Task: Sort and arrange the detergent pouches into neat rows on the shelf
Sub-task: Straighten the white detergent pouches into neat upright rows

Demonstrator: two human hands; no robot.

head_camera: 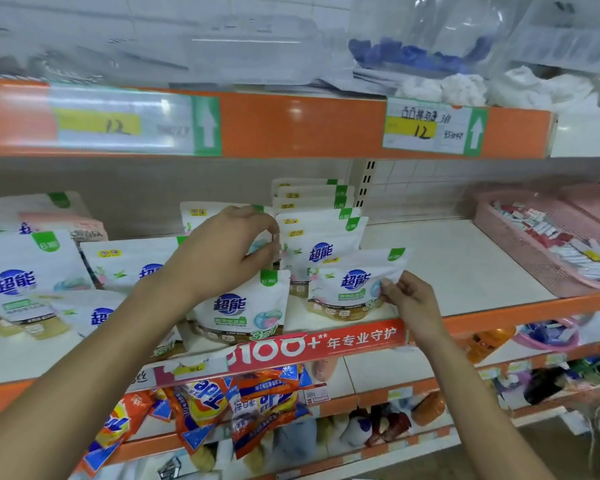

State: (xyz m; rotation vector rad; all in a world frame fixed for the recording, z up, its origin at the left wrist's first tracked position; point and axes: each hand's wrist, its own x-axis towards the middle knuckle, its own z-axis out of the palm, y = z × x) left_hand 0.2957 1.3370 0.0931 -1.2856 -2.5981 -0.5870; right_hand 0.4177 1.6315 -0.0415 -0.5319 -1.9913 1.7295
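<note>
The white shelf (447, 265) is strewn on its left with loose detergent pouches (21, 278), an upright row (321, 237) is stood at its middle rear, and a pink basket (520, 258) is set at the right. A rear pouch (194, 220) beside that row is gripped by the curled fingers and thumb of the left hand (229, 251); a front pouch (347, 289) is pinched at its right edge by the right hand (409, 299).

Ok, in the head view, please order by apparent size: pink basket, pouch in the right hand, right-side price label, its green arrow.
1. pink basket, though the frame cuts it.
2. pouch pinched by the right hand and price label: alike, not ranked.
3. green arrow.
</note>
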